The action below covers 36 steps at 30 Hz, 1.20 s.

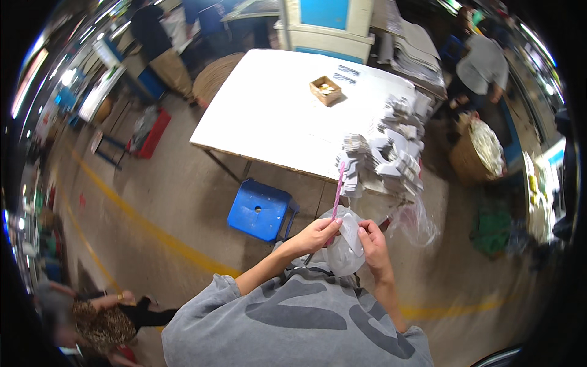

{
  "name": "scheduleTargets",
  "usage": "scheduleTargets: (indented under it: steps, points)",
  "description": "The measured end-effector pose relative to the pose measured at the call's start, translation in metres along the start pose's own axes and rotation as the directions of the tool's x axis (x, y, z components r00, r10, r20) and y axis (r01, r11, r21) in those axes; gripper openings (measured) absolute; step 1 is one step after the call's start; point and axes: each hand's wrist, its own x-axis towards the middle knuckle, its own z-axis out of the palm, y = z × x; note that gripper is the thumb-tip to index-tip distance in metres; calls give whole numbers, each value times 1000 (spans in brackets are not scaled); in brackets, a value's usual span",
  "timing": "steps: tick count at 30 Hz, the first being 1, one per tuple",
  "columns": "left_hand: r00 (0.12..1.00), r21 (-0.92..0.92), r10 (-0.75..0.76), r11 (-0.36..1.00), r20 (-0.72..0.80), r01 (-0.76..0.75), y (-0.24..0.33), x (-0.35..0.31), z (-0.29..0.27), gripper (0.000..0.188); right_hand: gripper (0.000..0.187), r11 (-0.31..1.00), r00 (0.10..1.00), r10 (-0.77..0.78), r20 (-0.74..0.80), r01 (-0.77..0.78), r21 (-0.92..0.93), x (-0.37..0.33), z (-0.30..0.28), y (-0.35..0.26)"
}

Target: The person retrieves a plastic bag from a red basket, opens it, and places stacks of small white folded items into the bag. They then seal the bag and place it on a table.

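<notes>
The left hand (319, 235) grips a slim pink rod (339, 191), the right hand (374, 247) a flat white piece (350, 231).

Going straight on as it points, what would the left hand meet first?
The left hand would probably first meet the white piece just to its right, though depth is unclear.

White table (263, 116), brown box (334, 98), stacked white pieces (397, 153)
</notes>
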Motion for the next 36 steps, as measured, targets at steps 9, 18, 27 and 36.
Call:
scheduleTargets:
  steps: [9,18,27,36]
  points:
    - [815,-296,97,902,-572,-314,46,-21,-49,40,67,596,983,-164,-84,31,-803,177,-44,21]
    - [653,-344,427,601,-625,-722,151,-2,-148,33,95,342,914,-174,-366,-292,-893,249,-6,77]
    - [616,-254,379,670,-690,-697,227,69,-220,30,95,627,839,-291,-459,-195,-754,252,-7,93]
    - [759,-148,453,806,-468,-573,263,133,-220,24,83,988,909,-147,-390,117,-101,247,-36,90]
